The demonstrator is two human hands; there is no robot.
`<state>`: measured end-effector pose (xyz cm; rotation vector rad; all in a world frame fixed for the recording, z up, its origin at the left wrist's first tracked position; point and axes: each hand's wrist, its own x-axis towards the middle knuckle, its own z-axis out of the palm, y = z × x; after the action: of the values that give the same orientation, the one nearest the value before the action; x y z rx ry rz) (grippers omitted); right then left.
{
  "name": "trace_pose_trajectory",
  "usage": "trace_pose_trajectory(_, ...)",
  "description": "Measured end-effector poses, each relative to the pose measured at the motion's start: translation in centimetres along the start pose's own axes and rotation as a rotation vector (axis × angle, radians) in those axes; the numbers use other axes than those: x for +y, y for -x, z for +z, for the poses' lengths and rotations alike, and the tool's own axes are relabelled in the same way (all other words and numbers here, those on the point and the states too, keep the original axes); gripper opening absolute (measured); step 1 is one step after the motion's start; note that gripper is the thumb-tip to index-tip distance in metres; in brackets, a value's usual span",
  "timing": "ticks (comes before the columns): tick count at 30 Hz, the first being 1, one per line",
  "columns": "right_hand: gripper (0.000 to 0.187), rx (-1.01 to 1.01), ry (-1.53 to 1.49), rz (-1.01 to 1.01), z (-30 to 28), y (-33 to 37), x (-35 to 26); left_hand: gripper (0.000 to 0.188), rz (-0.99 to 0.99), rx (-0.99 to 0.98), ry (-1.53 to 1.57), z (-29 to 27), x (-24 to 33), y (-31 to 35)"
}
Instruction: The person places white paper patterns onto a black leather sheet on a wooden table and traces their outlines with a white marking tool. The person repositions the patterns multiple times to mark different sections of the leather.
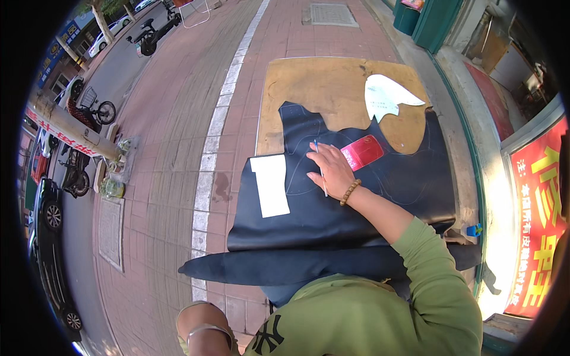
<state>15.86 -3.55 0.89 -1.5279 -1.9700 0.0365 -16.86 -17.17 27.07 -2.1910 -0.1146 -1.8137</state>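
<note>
My right hand (pixel 333 172), with a beaded bracelet at its wrist, rests over a sheet of black leather (pixel 380 219), palm down. A thin silvery pen (pixel 324 185) with a blue end runs through its fingers. Pale curved outlines are drawn on the leather around that hand. Right beside the fingers lies a flat red packet (pixel 363 152). A white paper pattern (pixel 271 187) lies on the leather to the left. At the lower left is my left hand (pixel 199 317), near my body above a metal bangle; its fingers are hidden.
A worn brown board (pixel 320 83) lies under the leather, with a curved white paper pattern (pixel 389 98) on its far right. The near edge of the leather hangs toward my lap. A red sign (pixel 537 225) stands right; brick pavement (pixel 160 196) and parked vehicles are left.
</note>
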Motion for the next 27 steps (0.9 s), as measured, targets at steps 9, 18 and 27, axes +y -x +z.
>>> trace_pose_trajectory(9, 0.048, 0.074, 0.377, 0.749, -14.2, 6.3, 17.4, 0.056, -1.316, -0.855, -0.211, 12.1, -11.4, 21.8)
trace_pose_trajectory(18, 0.058, -0.517, 0.610, 0.284, -15.4, -2.7, 22.5, 0.070, -1.731, -0.784, -0.025, 12.3, -12.8, 30.9)
trace_pose_trajectory(27, 0.095, -0.393, 0.465, 0.864, -16.3, -6.9, 30.5, 0.063, -1.336, -0.880, -0.387, 15.1, -11.9, 27.5)
